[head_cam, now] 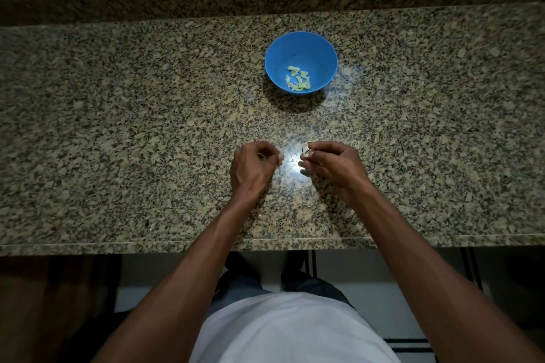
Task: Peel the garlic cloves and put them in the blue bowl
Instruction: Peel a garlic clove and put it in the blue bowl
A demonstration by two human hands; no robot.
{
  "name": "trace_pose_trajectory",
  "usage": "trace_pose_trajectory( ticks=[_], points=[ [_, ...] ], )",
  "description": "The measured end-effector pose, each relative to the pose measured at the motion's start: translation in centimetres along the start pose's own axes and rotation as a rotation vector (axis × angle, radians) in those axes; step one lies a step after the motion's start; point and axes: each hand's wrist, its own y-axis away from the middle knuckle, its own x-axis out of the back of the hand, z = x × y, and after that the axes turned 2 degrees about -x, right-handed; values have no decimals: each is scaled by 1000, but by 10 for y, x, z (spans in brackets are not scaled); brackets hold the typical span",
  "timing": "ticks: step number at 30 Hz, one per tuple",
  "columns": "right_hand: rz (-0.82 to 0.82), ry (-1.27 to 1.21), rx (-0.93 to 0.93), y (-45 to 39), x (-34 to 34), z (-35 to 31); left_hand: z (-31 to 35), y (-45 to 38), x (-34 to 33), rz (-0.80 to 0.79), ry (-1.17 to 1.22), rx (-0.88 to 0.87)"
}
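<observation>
The blue bowl [295, 50] stands on the granite counter, beyond my hands and slightly right of centre. Several pale peeled garlic cloves [298, 81] lie in its bottom. My left hand [253, 168] hovers low over the counter with its fingers curled, and a small pale bit, probably a garlic clove [261, 155], shows between fingers and thumb. A short gap to the right, my right hand [331, 165] pinches a thin piece of garlic skin [306, 151] at its fingertips. The hands do not touch each other.
The speckled granite counter [147, 127] runs the full width, with a raised back ledge [265, 0] and a front edge [177, 244] near my body. A bright glare spot [292, 160] with a tiny scrap in it lies between my hands.
</observation>
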Motion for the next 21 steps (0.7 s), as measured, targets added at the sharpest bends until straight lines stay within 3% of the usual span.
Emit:
trace_pose_trajectory(
  ticks=[3, 8, 15, 21],
  points=[
    [0, 58, 32, 3, 2, 2, 5, 1, 2, -1, 37, -71],
    [-27, 30, 80, 7, -3, 12, 15, 10, -3, -225, 277, -107],
    [50, 140, 220, 15, -7, 20, 13, 17, -9, -167, 366, -43],
    [129, 372, 524, 16, -16, 19, 27, 17, -9, -192, 575, 201]
  ],
)
